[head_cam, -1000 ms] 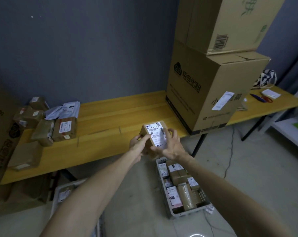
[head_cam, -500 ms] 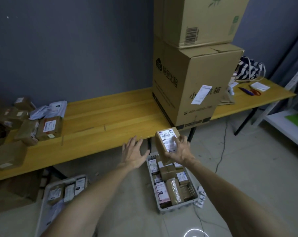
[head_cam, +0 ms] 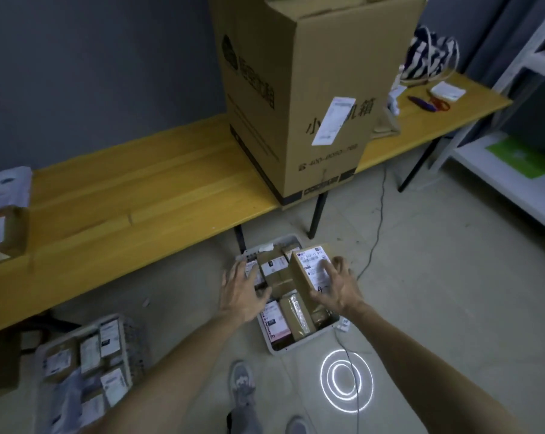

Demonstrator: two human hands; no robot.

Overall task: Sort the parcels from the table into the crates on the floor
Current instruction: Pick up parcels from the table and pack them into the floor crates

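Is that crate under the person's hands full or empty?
Nearly full. Labelled parcels cover almost all of the crate; only a dark gap shows at its near edge.

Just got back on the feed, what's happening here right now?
A person is sorting. The right hand holds a small labelled parcel over the packed crate on the floor; the left hand hovers open above that crate's left side. A second crate sits further left, and more parcels wait on the table.
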